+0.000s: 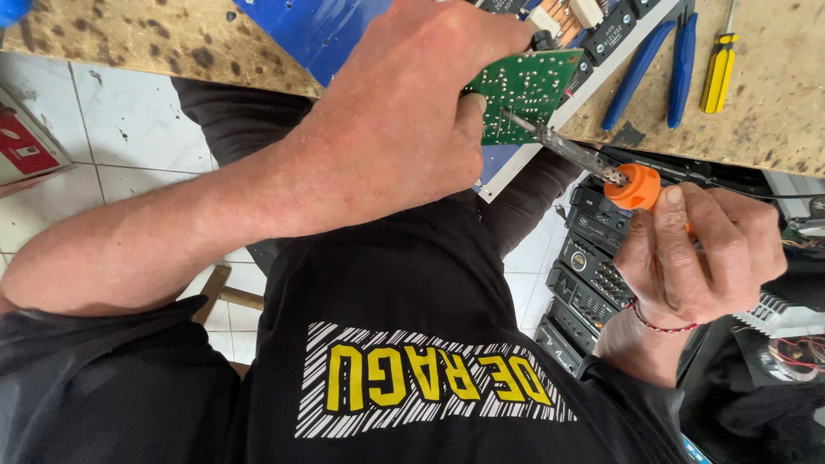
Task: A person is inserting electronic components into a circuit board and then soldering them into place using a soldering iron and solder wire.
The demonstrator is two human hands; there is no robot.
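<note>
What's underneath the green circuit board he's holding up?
Beneath the green circuit board lies a white-edged blue panel on the workbench. The left hand covers the board's near end.

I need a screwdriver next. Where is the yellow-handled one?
In the head view, the yellow-handled screwdriver lies at top right on the wooden bench, just right of the blue-handled pliers, beyond the right hand.
</note>
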